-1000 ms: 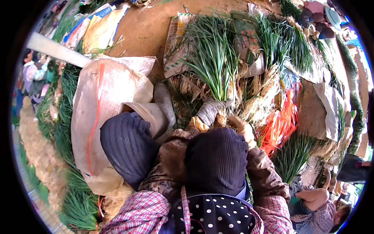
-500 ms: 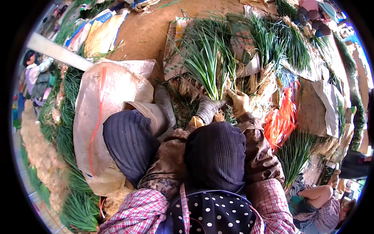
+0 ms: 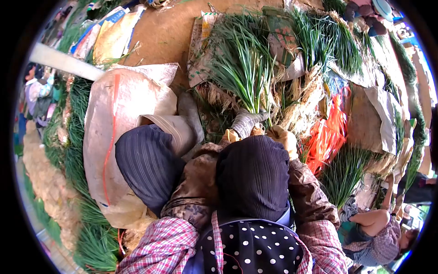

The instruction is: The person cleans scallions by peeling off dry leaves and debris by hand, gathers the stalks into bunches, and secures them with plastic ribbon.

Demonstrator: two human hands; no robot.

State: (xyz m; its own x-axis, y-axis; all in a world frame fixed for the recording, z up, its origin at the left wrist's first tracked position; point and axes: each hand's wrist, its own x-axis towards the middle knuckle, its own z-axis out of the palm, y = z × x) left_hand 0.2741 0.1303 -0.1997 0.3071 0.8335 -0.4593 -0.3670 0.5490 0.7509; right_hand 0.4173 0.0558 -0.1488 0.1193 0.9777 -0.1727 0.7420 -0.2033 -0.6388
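Bunch [image 3: 248,82] upper centre, looks untied, stem bases clasped in left hand [image 3: 246,122]. Right hand [image 3: 284,137] just beside; cannot tell its grip. Greens [image 3: 344,48] upper right, unheld. Red strips [image 3: 325,141] right of centre, untouched.

The gloved left hand [image 3: 247,123] is curled closed; the gloved right hand [image 3: 283,138], partly hidden, sits just beside it.

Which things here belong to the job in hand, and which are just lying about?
Job: left hand, right hand, held greens; probably piled greens, orange strips.

Lying about, seemingly: pale sack, yellow sack, brown sack.
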